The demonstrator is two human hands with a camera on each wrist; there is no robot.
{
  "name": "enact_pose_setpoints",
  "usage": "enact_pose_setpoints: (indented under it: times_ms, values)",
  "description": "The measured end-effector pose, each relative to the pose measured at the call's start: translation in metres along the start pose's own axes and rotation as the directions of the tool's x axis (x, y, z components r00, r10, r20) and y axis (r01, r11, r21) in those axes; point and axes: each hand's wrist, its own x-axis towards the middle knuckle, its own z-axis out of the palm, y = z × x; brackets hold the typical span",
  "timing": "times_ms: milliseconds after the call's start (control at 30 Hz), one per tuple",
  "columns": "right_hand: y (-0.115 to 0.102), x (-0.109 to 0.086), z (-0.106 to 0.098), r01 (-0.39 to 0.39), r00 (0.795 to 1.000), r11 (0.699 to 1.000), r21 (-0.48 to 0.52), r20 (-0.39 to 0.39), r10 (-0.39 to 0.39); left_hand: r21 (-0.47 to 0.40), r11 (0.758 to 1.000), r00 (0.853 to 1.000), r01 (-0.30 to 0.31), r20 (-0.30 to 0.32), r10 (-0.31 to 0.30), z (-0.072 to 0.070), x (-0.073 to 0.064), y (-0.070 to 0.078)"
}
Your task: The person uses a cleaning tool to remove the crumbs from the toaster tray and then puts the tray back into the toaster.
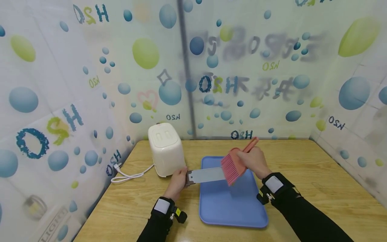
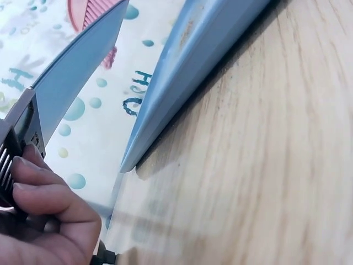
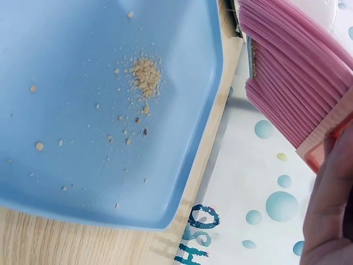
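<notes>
The work looks to be partway through: crumbs are being cleaned from a metal crumb plate [image 1: 208,175], which appears to belong to the white toaster [image 1: 167,151]. The left hand [image 1: 177,183] grips the plate's dark ribbed end and holds it above the upper left part of a blue tray [image 1: 232,206]. The right hand [image 1: 254,162] is curled round the handle of a pink brush [image 1: 234,168], its bristles overlapping the plate's far end.

As for what is done, a small heap of crumbs [image 3: 146,77] lies in the blue tray, with loose bits scattered round it. How much remains on the plate is hard to tell — the bristles cover its end. What is left, I would judge, is any last brushing, then fitting the plate back into the toaster; the crumbs in the tray also await emptying.

The toaster stands just beside the left hand, and its white cord [image 1: 130,176] lies on the worktop [image 1: 302,178] to the left, plug loose. Nothing seems to block the 2 hands, though the toaster leaves little room on the left hand's far side. A printed sheet [image 1: 272,114] hangs behind the worktop.
</notes>
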Motion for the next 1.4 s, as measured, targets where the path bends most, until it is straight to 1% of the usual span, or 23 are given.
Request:
enact_pose_setpoints:
  times_ms: [200,400,567,733,900,1100,1233,1400]
  values:
    - [0.002,0.000,-0.006,-0.004,1.000,1.000,0.000,-0.003,0.004,0.004,1.000,1.000,-0.013,0.002,0.013,0.000,0.000,-0.002]
    - [-0.003,0.002,-0.013,-0.015,0.999,1.000,0.023,-0.036,0.016,0.004,1.000,1.000,-0.015,-0.017,0.016,-0.001,0.003,-0.004]
    - [-0.014,0.002,-0.015,0.009,0.999,0.998,0.063,-0.041,-0.006,0.005,0.999,0.999,-0.033,-0.020,0.033,-0.001,0.002,-0.005]
    - [-0.033,0.000,-0.012,0.058,0.998,0.995,0.081,-0.035,-0.055,0.011,0.999,0.999,-0.046,-0.012,0.046,-0.001,0.002,-0.005]
    - [-0.052,-0.005,-0.003,0.102,0.995,0.988,0.119,-0.014,-0.101,0.034,0.998,0.999,-0.044,-0.008,0.045,0.000,-0.001,-0.002]
    - [-0.069,-0.011,0.016,0.117,0.991,0.981,0.152,0.043,-0.125,0.059,0.997,0.999,-0.046,-0.009,0.047,0.003,-0.003,0.000]
    - [-0.076,-0.013,0.029,0.117,0.988,0.976,0.185,0.075,-0.133,0.065,0.996,0.998,-0.053,-0.018,0.054,0.005,-0.002,0.000]
    - [-0.080,-0.016,0.045,0.124,0.984,0.968,0.216,0.102,-0.149,0.069,0.996,0.999,-0.050,-0.016,0.051,0.006,-0.002,0.002]
